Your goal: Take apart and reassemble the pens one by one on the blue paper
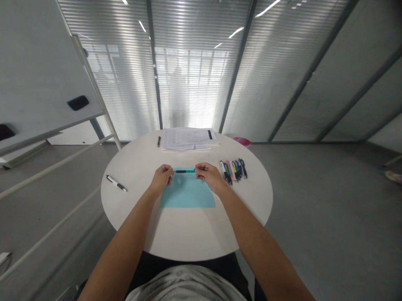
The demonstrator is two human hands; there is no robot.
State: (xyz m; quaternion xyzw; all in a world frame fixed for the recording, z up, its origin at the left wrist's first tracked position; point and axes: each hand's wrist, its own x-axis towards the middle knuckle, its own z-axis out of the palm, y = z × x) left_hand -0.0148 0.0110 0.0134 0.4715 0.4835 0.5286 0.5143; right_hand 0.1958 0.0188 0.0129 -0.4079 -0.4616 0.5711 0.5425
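Observation:
A green and black pen (185,171) lies sideways between my two hands, over the far part of a light blue sheet (187,193). My left hand (162,175) pinches its dark end. At the green end, the fingers of my right hand (207,173) are closed on it. Both tips of the pen are partly covered by my fingers. To the right of my right hand, several pens (234,171) of different colours lie side by side in a row.
The round white table (191,233) carries a stack of papers (187,138) at its far side, with a dark pen (159,141) beside it. A white and black pen (116,183) lies at the left. A whiteboard (33,55) on a frame stands to the left.

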